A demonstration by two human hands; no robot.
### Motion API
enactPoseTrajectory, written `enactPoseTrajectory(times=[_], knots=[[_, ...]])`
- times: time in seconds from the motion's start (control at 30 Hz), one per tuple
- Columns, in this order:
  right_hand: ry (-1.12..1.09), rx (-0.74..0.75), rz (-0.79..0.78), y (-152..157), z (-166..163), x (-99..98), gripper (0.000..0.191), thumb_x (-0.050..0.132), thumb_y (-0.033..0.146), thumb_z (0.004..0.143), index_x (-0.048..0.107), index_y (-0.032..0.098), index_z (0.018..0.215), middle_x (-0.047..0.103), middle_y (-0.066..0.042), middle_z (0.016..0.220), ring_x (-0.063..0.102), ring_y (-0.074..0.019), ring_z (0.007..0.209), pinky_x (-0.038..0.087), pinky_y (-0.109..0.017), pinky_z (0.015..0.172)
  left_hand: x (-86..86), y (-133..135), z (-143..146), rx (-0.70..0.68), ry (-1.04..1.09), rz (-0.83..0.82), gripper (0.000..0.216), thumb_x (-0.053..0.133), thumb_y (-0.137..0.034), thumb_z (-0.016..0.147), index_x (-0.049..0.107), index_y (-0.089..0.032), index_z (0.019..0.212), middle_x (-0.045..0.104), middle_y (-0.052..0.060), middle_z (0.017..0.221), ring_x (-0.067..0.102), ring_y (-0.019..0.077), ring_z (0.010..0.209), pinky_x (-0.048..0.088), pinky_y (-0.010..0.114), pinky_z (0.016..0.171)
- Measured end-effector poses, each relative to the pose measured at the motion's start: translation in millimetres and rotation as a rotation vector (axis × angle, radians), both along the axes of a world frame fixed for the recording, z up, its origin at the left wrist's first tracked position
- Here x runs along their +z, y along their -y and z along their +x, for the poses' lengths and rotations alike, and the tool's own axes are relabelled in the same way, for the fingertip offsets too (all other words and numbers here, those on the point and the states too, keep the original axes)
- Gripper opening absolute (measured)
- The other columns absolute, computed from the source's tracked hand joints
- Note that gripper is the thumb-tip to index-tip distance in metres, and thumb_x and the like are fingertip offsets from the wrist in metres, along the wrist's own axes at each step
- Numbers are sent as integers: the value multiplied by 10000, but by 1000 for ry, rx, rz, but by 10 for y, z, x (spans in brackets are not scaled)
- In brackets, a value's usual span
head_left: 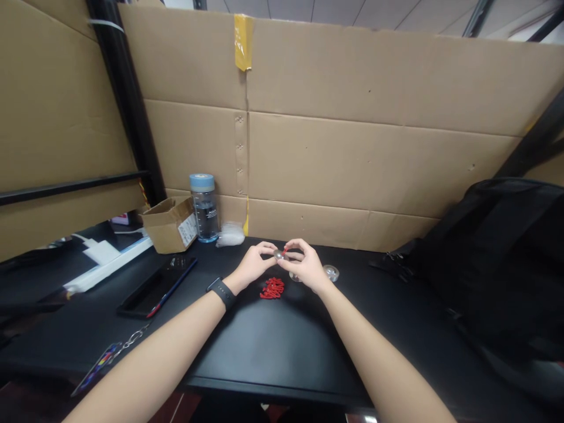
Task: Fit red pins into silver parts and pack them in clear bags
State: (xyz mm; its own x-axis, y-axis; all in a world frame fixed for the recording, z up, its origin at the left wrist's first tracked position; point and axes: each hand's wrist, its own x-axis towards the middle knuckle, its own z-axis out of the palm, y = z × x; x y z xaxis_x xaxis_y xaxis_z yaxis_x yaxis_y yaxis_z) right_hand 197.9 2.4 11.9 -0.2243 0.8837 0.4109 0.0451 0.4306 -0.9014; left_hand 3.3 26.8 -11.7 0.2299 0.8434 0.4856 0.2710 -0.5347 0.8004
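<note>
My left hand (255, 262) pinches a small round silvery piece (278, 255) between thumb and fingers, above the black desk. Close against it, my right hand (308, 268) is closed with a short red cord (284, 249) at its fingertips, touching or nearly touching the silvery piece. Whether the two are joined is too small to tell. Below the hands lies a small pile of red cords (272, 288). A clear round dish-like thing (331, 273) rests just right of my right wrist. Another shiny round piece (294, 277) is partly hidden behind my right hand.
Left on the black desk (264, 346) stand an open cardboard box (165, 226) and a blue-lidded water bottle (205, 211), beside a clear plastic bag (231, 234). Nearer lie a phone (158, 288), a keychain (103, 364) and a power strip (110, 267). A black backpack (506, 264) fills the right.
</note>
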Motion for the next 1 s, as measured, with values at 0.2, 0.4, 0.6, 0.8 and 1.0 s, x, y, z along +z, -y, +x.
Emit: enactPoseTrajectory(times=[0.2, 0.4, 0.6, 0.8, 1.0], knots=[[175, 71, 21, -60, 40, -63, 474, 793, 282, 751, 654, 204, 1197, 713, -116, 1187, 737, -234, 991, 608, -389, 900, 17, 33, 5, -1, -39, 29, 65, 748, -238, 784, 798, -205, 758, 697, 59, 1045, 672, 209, 966, 491, 362, 958], [270, 76, 58, -148, 215, -11, 450, 755, 220, 705, 679, 186, 1147, 757, -84, 1041, 734, -205, 917, 603, -332, 832, 156, 117, -17, 17, -180, 60, 77, 788, -279, 760, 802, -227, 705, 681, 46, 1036, 654, 213, 983, 471, 361, 950], [658, -276, 147, -201, 687, 196, 322, 737, 199, 660, 730, 221, 981, 769, -10, 872, 713, -175, 781, 543, -275, 758, 298, 161, -158, -22, -329, 160, 225, 752, -317, 818, 750, -206, 622, 695, 33, 1018, 653, 198, 948, 469, 348, 921], [820, -336, 43, -270, 1120, 229, 312, 715, 178, 669, 740, 210, 978, 782, -15, 873, 727, -168, 786, 523, -232, 736, 344, 183, -311, -147, -593, 234, 177, 738, -391, 855, 798, -244, 776, 679, 35, 1123, 631, 211, 1023, 462, 343, 925], [930, -400, -86, -324, 1365, 204, 300, 776, 238, 655, 745, 187, 949, 788, -46, 866, 725, -190, 770, 501, -246, 687, 291, 84, -404, -58, -659, 297, 221, 699, -440, 892, 806, -253, 841, 675, 51, 1092, 617, 225, 1021, 449, 369, 945]])
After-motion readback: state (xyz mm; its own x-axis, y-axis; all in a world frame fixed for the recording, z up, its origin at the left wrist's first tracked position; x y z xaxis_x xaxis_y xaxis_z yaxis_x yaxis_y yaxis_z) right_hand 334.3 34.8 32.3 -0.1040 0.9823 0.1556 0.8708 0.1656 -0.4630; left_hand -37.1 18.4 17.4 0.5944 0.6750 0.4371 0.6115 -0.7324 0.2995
